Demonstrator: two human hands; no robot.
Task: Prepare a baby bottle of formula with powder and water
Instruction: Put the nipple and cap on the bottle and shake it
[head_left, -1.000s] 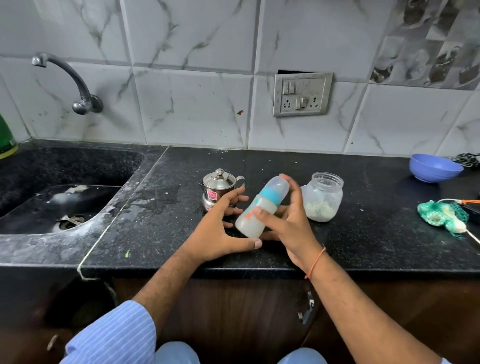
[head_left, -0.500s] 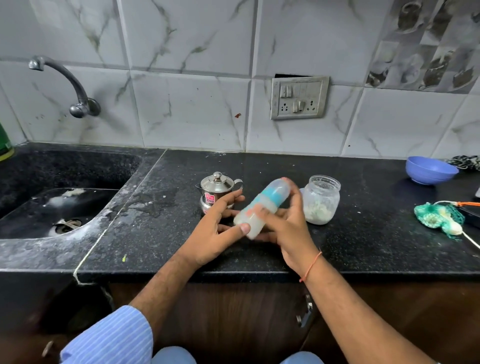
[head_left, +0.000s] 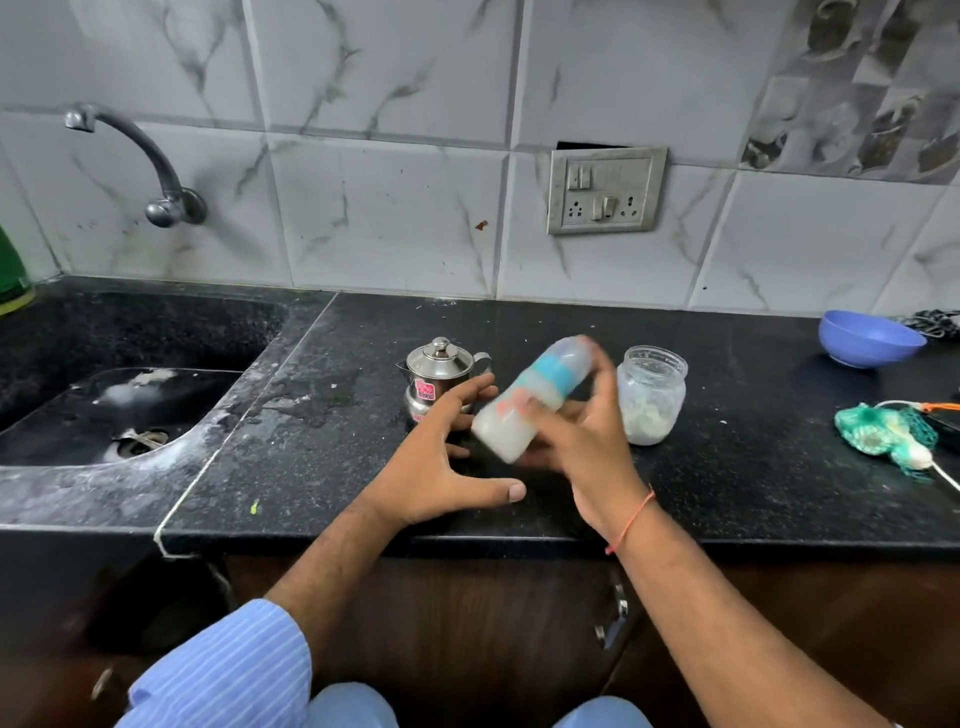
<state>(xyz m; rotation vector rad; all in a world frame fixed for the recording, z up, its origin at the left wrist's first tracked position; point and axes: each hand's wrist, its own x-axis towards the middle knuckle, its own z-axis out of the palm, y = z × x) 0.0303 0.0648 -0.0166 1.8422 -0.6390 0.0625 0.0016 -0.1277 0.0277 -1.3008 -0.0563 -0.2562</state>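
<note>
This is a home kitchen. A black speckled stone surface (head_left: 727, 467) runs along a wall of white marble-patterned tiles (head_left: 389, 208), with a sunken sink (head_left: 62, 415) and a curved metal tap (head_left: 140, 156) on the left. A switch-and-socket plate (head_left: 607, 189) is set in the tiles. Dark wooden cabinet doors (head_left: 493, 623) sit below. A small steel pot (head_left: 441, 374), a glass jar (head_left: 652, 395) and a blue bowl (head_left: 867, 340) stand on the surface.

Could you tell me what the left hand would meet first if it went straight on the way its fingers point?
Probably the baby bottle, held tilted by the right hand; the left hand is open beside it, though depth is unclear.
</note>
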